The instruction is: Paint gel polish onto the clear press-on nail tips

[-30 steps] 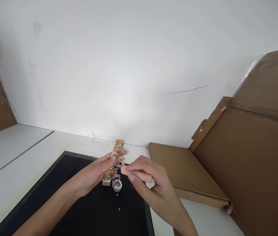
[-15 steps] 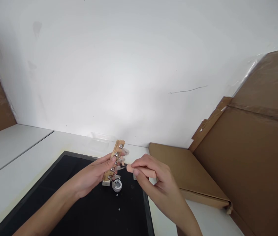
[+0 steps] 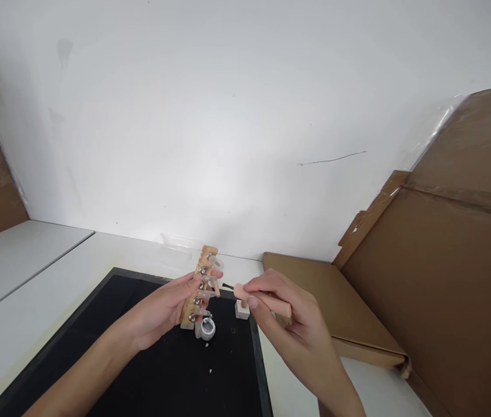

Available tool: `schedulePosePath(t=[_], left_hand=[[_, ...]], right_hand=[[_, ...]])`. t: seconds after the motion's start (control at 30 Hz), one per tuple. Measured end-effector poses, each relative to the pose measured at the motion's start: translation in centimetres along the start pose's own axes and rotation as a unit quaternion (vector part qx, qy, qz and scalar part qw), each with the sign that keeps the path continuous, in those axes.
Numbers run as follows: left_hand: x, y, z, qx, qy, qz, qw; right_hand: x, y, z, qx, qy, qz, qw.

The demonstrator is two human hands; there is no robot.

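My left hand (image 3: 164, 307) grips a light wooden strip (image 3: 188, 310) set with several metal balls and clear nail-like tips pointing right. Between the fingers of my right hand (image 3: 291, 313) is a brush with a peach-coloured handle (image 3: 266, 300); its dark bristles (image 3: 228, 286) point left, a short gap away from the clear tips. Below the strip stands a small round pot (image 3: 207, 328) with a whitish rim. A small pale block (image 3: 242, 310) sits on the black mat, just left of my right hand.
The black mat (image 3: 162, 376) lies on a white table (image 3: 71, 260), with small white crumbs on it. A flat cardboard box (image 3: 327, 295) is at the right, beside a tall cardboard panel (image 3: 458, 266). A white wall (image 3: 206, 116) rises behind.
My right hand and the brush have moved right, away from the clear tips, uncovering more of the pale block. The strip in my left hand has shifted and turned slightly.
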State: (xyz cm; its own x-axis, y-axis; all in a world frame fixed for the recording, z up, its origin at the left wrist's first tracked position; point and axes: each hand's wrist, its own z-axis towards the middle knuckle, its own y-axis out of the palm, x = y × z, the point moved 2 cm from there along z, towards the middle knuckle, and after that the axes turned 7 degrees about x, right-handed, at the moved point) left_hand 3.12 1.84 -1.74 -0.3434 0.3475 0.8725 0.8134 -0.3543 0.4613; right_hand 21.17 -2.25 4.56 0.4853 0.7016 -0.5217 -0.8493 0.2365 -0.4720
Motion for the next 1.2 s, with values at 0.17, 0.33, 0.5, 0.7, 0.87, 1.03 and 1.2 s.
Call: schedulePosePath(t=[0.17, 0.33, 0.5, 0.7, 0.87, 1.03, 1.2], left_hand=[[-0.2, -0.1, 0.3, -0.006, -0.012, -0.019, 1.000], [-0.3, 0.0, 0.3, -0.003, -0.011, -0.021, 1.000], [-0.3, 0.3, 0.2, 0.001, -0.031, -0.027, 0.999], [-0.4, 0.7, 0.4, -0.011, -0.042, -0.043, 0.998], [-0.6, 0.7, 0.4, -0.021, -0.037, -0.042, 0.998], [-0.5, 0.8, 0.4, -0.020, -0.035, -0.036, 0.999], [-0.5, 0.9, 0.5, -0.023, -0.029, -0.035, 0.999]], right_hand=[[-0.2, -0.2, -0.2, 0.038, -0.034, 0.015, 0.999], [-0.1, 0.2, -0.3, 0.025, -0.027, 0.033, 0.999], [-0.2, 0.7, -0.2, 0.010, -0.039, 0.051, 0.998], [0.0, 1.0, -0.4, -0.007, -0.033, 0.065, 0.997], [0.1, 1.1, -0.4, -0.008, -0.033, 0.064, 0.997], [0.0, 1.1, -0.3, -0.011, -0.031, 0.054, 0.998], [-0.2, 1.1, -0.3, -0.010, -0.034, 0.047, 0.998]])
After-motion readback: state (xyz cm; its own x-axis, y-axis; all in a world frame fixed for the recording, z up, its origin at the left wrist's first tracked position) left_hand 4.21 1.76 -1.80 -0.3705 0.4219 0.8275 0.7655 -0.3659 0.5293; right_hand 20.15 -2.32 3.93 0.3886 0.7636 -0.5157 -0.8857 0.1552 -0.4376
